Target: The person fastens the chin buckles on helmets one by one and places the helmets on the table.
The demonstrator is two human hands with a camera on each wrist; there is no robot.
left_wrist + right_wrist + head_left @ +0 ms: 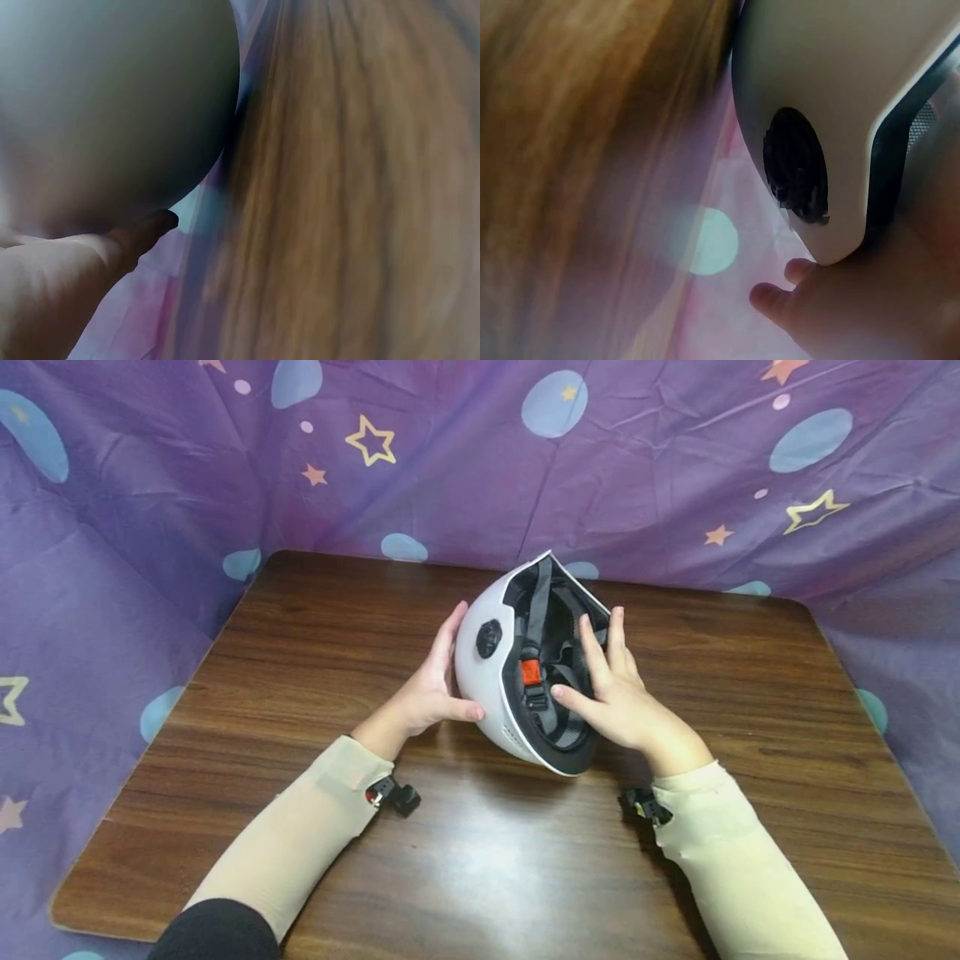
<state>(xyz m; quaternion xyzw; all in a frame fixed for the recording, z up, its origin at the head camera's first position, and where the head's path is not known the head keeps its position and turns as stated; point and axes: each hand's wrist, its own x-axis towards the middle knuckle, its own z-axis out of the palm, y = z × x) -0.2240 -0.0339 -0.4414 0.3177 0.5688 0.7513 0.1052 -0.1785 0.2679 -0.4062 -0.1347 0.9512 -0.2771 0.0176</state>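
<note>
A white helmet (483,685) is tilted on its side over the table in the head view, its hollow facing right. Inside show grey straps, black padding and an orange-red buckle (531,672). A round black knob (489,639) sits on its near-left side. My left hand (426,695) holds the shell from the left, thumb low on it and fingers along the far side. Across the opening on the right, my right hand (626,697) rests at the rim with spread, mostly straight fingers. The right wrist view has another black knob (799,165) above two fingertips.
The brown wood-grain table (322,643) extends around the helmet on all sides. A purple curtain (465,485) with stars and blue ovals hangs behind the table and at its sides. Both sleeved wrists carry small black devices (405,799).
</note>
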